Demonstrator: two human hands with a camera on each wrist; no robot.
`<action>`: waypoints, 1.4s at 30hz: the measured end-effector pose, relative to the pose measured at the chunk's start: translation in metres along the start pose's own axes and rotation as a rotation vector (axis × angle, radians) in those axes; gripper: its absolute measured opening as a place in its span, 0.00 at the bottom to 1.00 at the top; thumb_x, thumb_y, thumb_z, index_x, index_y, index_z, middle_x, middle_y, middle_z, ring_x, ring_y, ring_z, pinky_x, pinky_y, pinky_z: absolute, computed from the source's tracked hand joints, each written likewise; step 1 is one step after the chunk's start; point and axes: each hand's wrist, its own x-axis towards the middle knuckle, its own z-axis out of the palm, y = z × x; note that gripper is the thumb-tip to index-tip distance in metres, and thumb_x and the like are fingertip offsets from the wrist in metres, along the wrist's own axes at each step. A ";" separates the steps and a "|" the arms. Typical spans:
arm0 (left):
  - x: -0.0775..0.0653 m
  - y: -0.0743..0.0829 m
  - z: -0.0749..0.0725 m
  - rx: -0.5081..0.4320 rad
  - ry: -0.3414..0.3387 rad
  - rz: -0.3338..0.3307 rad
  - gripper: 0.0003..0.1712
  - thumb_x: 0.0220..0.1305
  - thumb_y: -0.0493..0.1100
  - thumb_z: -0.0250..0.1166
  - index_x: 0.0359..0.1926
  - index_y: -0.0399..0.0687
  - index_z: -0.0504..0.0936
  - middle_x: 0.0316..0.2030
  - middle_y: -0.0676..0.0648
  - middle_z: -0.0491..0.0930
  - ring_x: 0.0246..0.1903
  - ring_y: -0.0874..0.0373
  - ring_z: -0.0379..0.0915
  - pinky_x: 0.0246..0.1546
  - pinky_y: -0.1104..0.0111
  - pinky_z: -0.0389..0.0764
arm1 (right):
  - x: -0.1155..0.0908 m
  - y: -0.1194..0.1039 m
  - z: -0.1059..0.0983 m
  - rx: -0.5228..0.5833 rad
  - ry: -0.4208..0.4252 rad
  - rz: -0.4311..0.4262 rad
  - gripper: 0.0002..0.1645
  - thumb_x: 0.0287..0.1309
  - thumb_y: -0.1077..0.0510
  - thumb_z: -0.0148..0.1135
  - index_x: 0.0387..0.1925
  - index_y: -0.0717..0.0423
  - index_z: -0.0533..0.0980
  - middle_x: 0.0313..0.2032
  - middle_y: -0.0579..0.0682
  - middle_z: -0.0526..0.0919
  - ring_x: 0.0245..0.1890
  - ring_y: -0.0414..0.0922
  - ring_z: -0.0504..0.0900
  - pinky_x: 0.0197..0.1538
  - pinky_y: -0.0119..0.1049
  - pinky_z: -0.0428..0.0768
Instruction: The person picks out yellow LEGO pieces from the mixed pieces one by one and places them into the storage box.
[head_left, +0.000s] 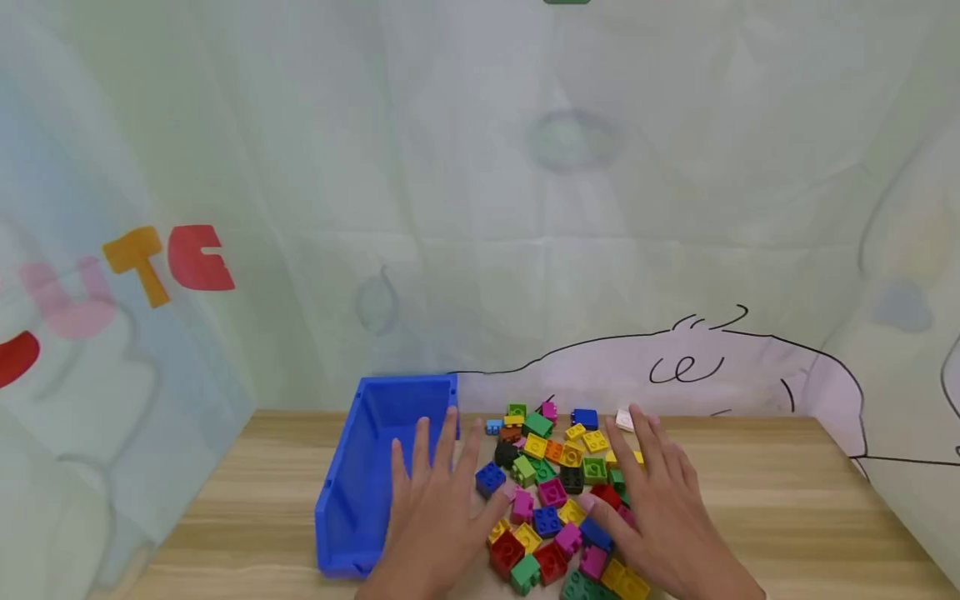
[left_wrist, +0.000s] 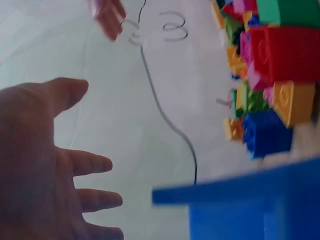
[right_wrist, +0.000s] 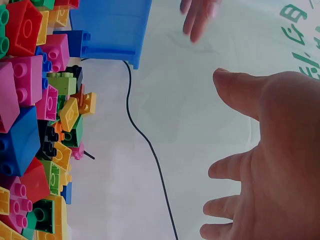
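A loose heap of toy building bricks in many colours lies on the table, among them a magenta brick (head_left: pixel 552 492), a dark red brick (head_left: pixel 507 552) and a blue brick (left_wrist: pixel 268 133). My left hand (head_left: pixel 438 521) hovers with spread, straight fingers between the blue bin (head_left: pixel 337 492) and the heap, holding nothing. Over the heap's right side is my right hand (head_left: pixel 663 508), fingers also straight and apart, nothing in its grasp. Both wrist views show the palms raised above the bricks, with a gap between. The hands hide some bricks and part of the bin.
The wooden table (head_left: pixel 795 500) reaches out to both sides of the heap. Behind it hangs a pale printed curtain (head_left: pixel 480 208) with cartoon drawings and letters. A white brick (head_left: pixel 624 419) lies at the heap's far right edge.
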 end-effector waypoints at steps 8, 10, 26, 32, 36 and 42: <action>0.007 -0.068 -0.026 -0.112 0.166 -0.100 0.44 0.71 0.62 0.53 0.77 0.44 0.53 0.75 0.33 0.51 0.72 0.28 0.44 0.66 0.29 0.48 | 0.000 0.008 -0.010 0.000 0.016 0.010 0.54 0.59 0.26 0.53 0.77 0.48 0.52 0.77 0.62 0.44 0.74 0.67 0.44 0.67 0.74 0.49; 0.007 -0.087 -0.029 -0.146 0.174 -0.133 0.43 0.71 0.58 0.55 0.76 0.40 0.53 0.73 0.30 0.53 0.70 0.27 0.48 0.64 0.29 0.53 | 0.000 0.010 -0.014 0.008 0.068 0.002 0.50 0.61 0.32 0.59 0.75 0.51 0.56 0.76 0.62 0.49 0.72 0.67 0.49 0.65 0.74 0.53; 0.013 -0.132 -0.013 -0.401 -0.099 -0.229 0.41 0.74 0.37 0.49 0.77 0.33 0.36 0.70 0.21 0.53 0.68 0.24 0.52 0.64 0.31 0.60 | -0.001 0.019 -0.025 0.041 0.317 -0.117 0.31 0.52 0.59 0.74 0.59 0.60 0.76 0.57 0.59 0.77 0.58 0.59 0.72 0.52 0.64 0.74; 0.006 -0.136 -0.007 -0.334 -0.098 -0.244 0.41 0.70 0.27 0.46 0.76 0.32 0.35 0.66 0.18 0.59 0.63 0.22 0.60 0.58 0.31 0.68 | -0.001 0.020 -0.024 0.033 0.295 -0.109 0.31 0.53 0.56 0.73 0.59 0.60 0.76 0.58 0.59 0.77 0.58 0.59 0.72 0.53 0.66 0.74; 0.003 -0.136 -0.006 -0.316 -0.113 -0.247 0.41 0.71 0.27 0.46 0.76 0.31 0.33 0.68 0.18 0.54 0.66 0.23 0.55 0.62 0.32 0.63 | 0.000 0.020 -0.023 0.036 0.293 -0.123 0.31 0.53 0.56 0.73 0.59 0.61 0.76 0.58 0.59 0.77 0.58 0.59 0.72 0.53 0.65 0.75; -0.004 -0.131 -0.003 -0.323 -0.117 -0.239 0.41 0.70 0.26 0.45 0.76 0.28 0.34 0.68 0.17 0.54 0.67 0.23 0.53 0.64 0.33 0.60 | -0.002 0.021 -0.026 0.048 0.292 -0.126 0.30 0.53 0.58 0.73 0.58 0.62 0.77 0.57 0.60 0.78 0.58 0.59 0.73 0.52 0.65 0.75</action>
